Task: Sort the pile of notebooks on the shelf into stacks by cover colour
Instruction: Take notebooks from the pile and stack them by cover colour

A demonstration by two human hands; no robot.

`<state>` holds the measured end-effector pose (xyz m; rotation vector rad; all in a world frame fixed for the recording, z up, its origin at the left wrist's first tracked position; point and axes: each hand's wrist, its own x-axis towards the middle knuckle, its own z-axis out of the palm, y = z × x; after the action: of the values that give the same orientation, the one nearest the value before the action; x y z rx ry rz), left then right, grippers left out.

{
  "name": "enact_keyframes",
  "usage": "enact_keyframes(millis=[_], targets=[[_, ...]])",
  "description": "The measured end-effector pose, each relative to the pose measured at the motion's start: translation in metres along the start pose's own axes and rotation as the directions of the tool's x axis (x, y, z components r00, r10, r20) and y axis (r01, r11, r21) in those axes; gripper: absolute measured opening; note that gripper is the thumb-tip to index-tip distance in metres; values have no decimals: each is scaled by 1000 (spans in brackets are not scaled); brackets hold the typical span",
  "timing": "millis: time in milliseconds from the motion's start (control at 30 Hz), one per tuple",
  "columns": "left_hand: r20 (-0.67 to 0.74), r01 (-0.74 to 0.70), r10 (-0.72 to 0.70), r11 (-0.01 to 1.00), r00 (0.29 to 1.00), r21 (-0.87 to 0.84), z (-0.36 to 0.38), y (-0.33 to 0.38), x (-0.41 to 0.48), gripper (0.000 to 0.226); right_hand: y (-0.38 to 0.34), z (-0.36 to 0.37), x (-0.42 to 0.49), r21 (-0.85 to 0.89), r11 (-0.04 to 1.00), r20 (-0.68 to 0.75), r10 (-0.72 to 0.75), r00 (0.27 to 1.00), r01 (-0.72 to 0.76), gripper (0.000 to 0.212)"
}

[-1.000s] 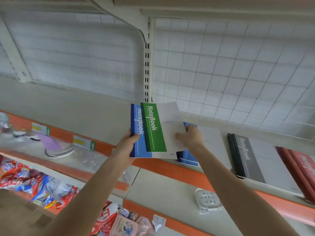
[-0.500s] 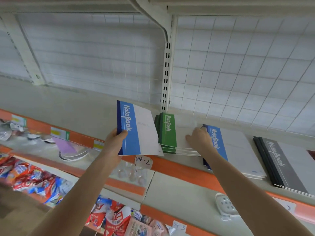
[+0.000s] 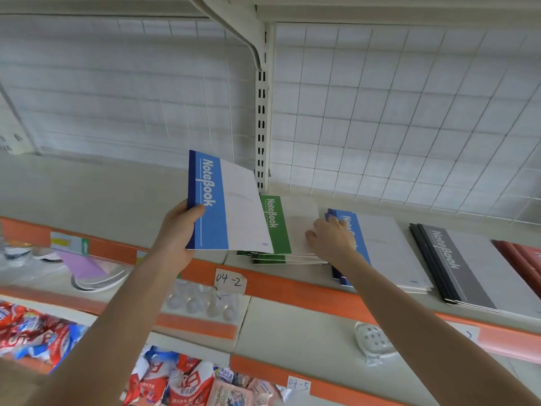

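Left hand (image 3: 178, 232) gripped a blue notebook (image 3: 231, 206) by its spine, raised and tilted above the front of the shelf (image 3: 87, 194). Right hand (image 3: 332, 238) lay on the green stack (image 3: 276, 227), fingers bent toward the spine edge of the blue stack (image 3: 386, 250); whether it held anything could not be told. That blue stack lay right of the held notebook, long axis front to back, spines left, nearer the right hand, with the green stack and that hand between. Further right lay a black stack (image 3: 456, 265) and a red stack (image 3: 524, 256)
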<state>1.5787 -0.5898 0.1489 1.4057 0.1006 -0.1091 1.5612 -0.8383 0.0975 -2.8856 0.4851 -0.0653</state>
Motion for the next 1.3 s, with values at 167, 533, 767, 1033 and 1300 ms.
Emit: enact_keyframes(millis=[167, 533, 767, 1033, 1300], targets=[[171, 3, -6, 1000, 985, 19, 34, -13, -4, 27, 23, -8, -8, -9, 999, -105, -33, 994, 32, 37], [368, -53, -5, 988, 930, 146, 169, -77, -15, 59, 144, -36, -66, -19, 985, -213, 164, 963, -172, 39], [459, -458, 86, 352, 884, 816, 208, -101, -34, 61, 181, -49, -84, 23, 973, -190, 231, 954, -231, 43], [539, -529, 54, -130, 841, 839, 226, -108, -46, 47, 204, -55, -88, 34, 985, -171, 175, 970, -172, 43], [584, -575, 94, -105, 807, 812, 276, -111, -75, 52, 259, -73, -102, -36, 984, -186, 162, 969, -172, 46]])
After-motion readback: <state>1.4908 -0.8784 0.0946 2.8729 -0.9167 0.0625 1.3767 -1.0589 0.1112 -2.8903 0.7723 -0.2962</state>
